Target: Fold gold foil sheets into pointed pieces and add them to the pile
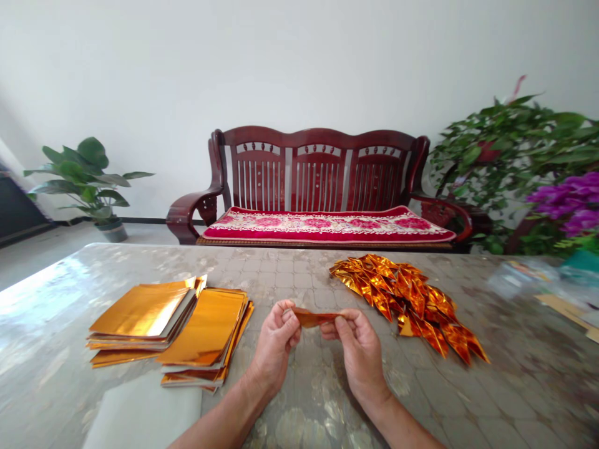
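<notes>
Foil between hands, table edge well beyond

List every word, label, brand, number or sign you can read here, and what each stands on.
No readable text anywhere in view.
Clear plastic packaging: coloured patches, too blurred to tell whether they are print.
Stacked gold foil sheets, folded foil pieces, held foil strip: no lettering visible.
</notes>
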### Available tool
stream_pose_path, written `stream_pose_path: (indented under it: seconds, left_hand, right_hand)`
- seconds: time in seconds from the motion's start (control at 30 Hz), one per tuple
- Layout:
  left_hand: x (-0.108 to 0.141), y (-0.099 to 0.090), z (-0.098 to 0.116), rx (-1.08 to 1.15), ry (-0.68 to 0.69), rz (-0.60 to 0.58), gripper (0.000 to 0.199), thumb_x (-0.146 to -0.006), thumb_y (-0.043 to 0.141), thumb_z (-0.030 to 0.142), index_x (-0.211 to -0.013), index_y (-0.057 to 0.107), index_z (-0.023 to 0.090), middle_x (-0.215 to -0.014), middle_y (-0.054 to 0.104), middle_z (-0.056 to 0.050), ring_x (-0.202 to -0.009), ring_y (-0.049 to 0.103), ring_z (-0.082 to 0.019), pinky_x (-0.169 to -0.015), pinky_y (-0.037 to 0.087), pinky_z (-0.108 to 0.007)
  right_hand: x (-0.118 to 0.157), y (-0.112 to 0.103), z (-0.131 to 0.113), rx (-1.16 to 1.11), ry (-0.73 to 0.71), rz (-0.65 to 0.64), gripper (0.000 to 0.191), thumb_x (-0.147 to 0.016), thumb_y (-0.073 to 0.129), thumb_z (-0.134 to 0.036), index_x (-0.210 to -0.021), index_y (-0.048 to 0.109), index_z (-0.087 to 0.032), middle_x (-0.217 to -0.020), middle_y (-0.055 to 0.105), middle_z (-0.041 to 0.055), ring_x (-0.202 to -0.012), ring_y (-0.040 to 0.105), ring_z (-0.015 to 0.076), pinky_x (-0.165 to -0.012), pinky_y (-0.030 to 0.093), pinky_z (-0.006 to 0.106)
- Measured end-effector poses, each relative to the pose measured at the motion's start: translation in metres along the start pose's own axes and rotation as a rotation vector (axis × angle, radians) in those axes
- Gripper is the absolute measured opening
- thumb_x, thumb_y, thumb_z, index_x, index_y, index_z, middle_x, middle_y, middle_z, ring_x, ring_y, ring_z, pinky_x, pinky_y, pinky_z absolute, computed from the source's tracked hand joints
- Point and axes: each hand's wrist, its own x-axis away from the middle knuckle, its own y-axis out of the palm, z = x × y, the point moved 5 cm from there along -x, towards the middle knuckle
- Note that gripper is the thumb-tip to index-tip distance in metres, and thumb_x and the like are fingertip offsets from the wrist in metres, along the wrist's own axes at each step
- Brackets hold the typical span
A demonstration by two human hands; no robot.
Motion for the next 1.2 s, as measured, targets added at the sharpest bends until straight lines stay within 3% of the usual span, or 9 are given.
stream_pose_path:
  seconds: [0.2,0.37,0.53,0.8,1.07,1.2]
  left_hand:
    - [0.001,0.003,-0.002,0.01,-0.039,-0.031,0.04,-0.066,0.086,0.032,-0.088,0.055,0.018,-0.085,0.07,-0.002,-0.052,0.047,-0.002,-0.048,0.034,-0.013]
    - [0.001,0.001,-0.004,0.012,-0.037,-0.012,0.04,-0.061,0.089,0.031,-0.078,0.056,0.016,-0.073,0.066,0.002,-0.051,0.048,-0.003,-0.049,0.037,-0.013]
    - [0.003,0.002,-0.01,0.038,-0.143,-0.033,0.042,-0.062,0.089,0.03,-0.081,0.053,0.018,-0.066,0.06,0.006,-0.044,0.046,-0.001,-0.042,0.031,-0.011]
    - [0.008,0.006,-0.015,0.054,-0.266,-0.12,0.039,-0.066,0.086,0.03,-0.085,0.053,0.02,-0.058,0.057,0.007,-0.048,0.054,-0.005,-0.045,0.04,-0.012]
    - [0.008,0.008,-0.009,-0.083,-0.115,-0.111,0.027,-0.073,0.08,0.027,-0.088,0.061,0.015,-0.08,0.065,-0.001,-0.071,0.064,-0.01,-0.057,0.049,-0.017]
    - [0.006,0.011,-0.006,-0.187,-0.007,-0.123,0.032,-0.07,0.081,0.024,-0.093,0.059,0.017,-0.091,0.067,-0.002,-0.078,0.063,-0.012,-0.059,0.05,-0.018]
  right_hand:
    - [0.001,-0.001,-0.002,0.02,-0.007,0.021,0.024,-0.081,0.07,-0.044,-0.085,0.06,-0.022,-0.073,0.073,0.0036,-0.063,0.07,0.0232,-0.06,0.06,0.036]
    - [0.002,-0.002,-0.007,0.053,-0.036,0.046,0.024,-0.081,0.07,-0.043,-0.084,0.062,-0.021,-0.073,0.073,0.0039,-0.064,0.07,0.0212,-0.062,0.06,0.034]
    - [0.001,-0.003,-0.013,0.1,-0.086,0.064,0.024,-0.083,0.069,-0.042,-0.084,0.065,-0.019,-0.066,0.07,0.0024,-0.057,0.066,0.0168,-0.055,0.056,0.027]
    - [0.002,-0.003,-0.015,0.078,-0.086,0.066,0.024,-0.083,0.069,-0.042,-0.085,0.064,-0.019,-0.071,0.072,0.0037,-0.058,0.068,0.0171,-0.053,0.057,0.027]
    - [-0.002,-0.008,-0.011,0.098,-0.075,0.108,0.027,-0.082,0.069,-0.046,-0.084,0.059,-0.021,-0.069,0.071,0.0033,-0.058,0.069,0.0197,-0.054,0.059,0.03]
    - [-0.002,-0.009,-0.011,0.112,-0.091,0.102,0.026,-0.083,0.068,-0.045,-0.084,0.058,-0.021,-0.067,0.072,0.0036,-0.058,0.069,0.0203,-0.056,0.059,0.031]
